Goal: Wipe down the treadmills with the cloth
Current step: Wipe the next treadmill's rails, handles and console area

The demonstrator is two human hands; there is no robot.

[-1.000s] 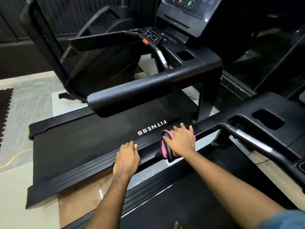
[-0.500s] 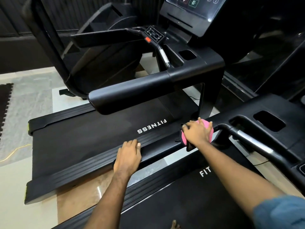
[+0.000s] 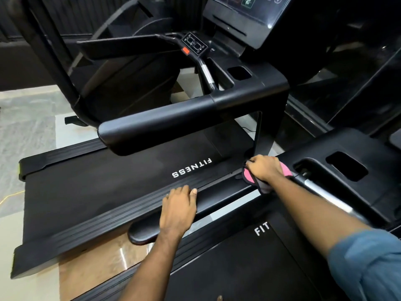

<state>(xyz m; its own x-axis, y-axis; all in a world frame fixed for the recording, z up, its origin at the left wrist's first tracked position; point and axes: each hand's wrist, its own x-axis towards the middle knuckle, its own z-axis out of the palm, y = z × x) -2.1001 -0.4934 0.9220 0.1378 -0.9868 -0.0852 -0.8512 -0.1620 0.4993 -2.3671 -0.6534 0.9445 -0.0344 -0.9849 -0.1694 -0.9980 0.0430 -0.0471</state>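
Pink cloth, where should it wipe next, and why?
Probably slide it onto the console just ahead. The right hand holds the pink cloth at the far end of the handrail, right where it meets the console, and the left hand rests on the rail behind it.

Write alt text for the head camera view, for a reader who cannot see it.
The person's right hand holds a pink cloth against the near treadmill's handrail, while the left hand rests flat on the same rail. A second treadmill, its belt marked FITNESS, lies just beyond.
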